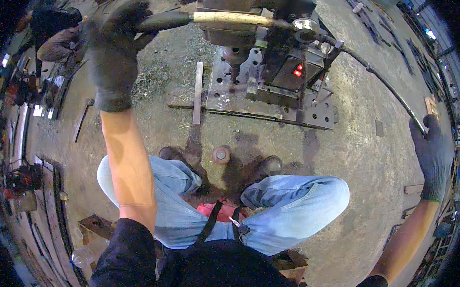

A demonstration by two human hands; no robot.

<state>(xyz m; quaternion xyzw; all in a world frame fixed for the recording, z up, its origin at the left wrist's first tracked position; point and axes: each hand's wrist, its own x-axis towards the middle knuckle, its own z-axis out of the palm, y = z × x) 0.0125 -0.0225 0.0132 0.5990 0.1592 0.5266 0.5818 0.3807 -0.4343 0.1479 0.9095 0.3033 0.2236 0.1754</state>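
My left hand (pixel 112 54), in a dark work glove, is closed round the black grip of a lever handle (pixel 231 19) with a beige middle section. This handle runs right to a round metal hub (pixel 304 29) on a heavy machine (pixel 230 32). From the hub's other side, a thin metal rod (pixel 391 92) slants down to the right. My gloved right hand (pixel 431 154) is closed at its far end; some of the fingers are hard to make out. Below the hub, two red lights glow on a dark box (pixel 291 74). A steel base plate (pixel 221 102) with several holes lies under the machine.
A flat metal bar (pixel 198 92) lies left of the plate, with a hammer (pixel 83 117) farther left. A small round metal piece (pixel 221 154) stands between my feet. Another person (pixel 59 36) is at the upper left. Metal bars (pixel 47 201) and a plastic bottle (pixel 85 254) lie lower left.
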